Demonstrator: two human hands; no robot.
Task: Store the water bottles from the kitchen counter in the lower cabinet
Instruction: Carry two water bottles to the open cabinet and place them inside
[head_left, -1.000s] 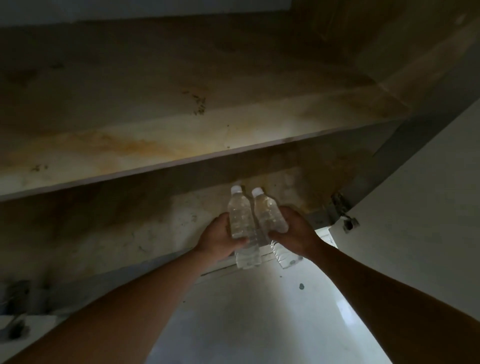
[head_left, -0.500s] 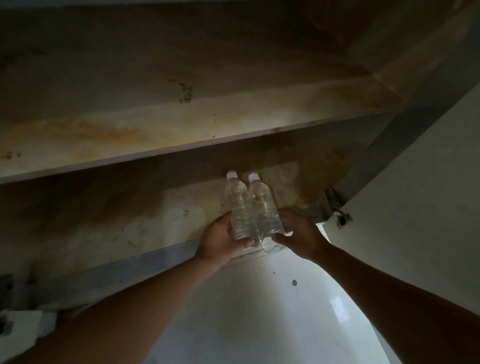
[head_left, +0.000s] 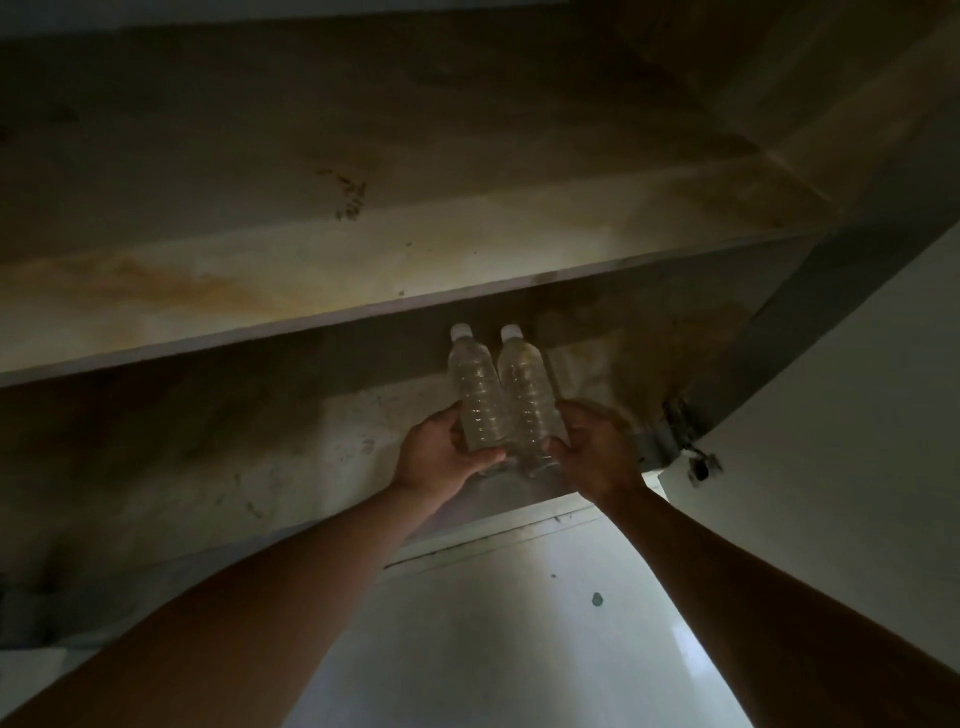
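Two clear water bottles with white caps stand side by side on the bottom floor of the lower cabinet (head_left: 218, 467), just under the shelf edge. My left hand (head_left: 439, 457) grips the left bottle (head_left: 475, 395) low on its body, thumb across the front. My right hand (head_left: 597, 457) holds the right bottle (head_left: 527, 395) near its base, fingers curled round its right side. The bottles touch each other and their caps sit close below the shelf.
A stained shelf (head_left: 363, 270) spans the cabinet above the bottles. The open white cabinet door (head_left: 841, 441) hangs at the right on a hinge (head_left: 680, 431). White floor tile (head_left: 493, 623) lies below the cabinet front edge.
Both hands have carried the two bottles forward and into the cabinet, from over the front edge to the cabinet floor under the shelf. The grips are unchanged.
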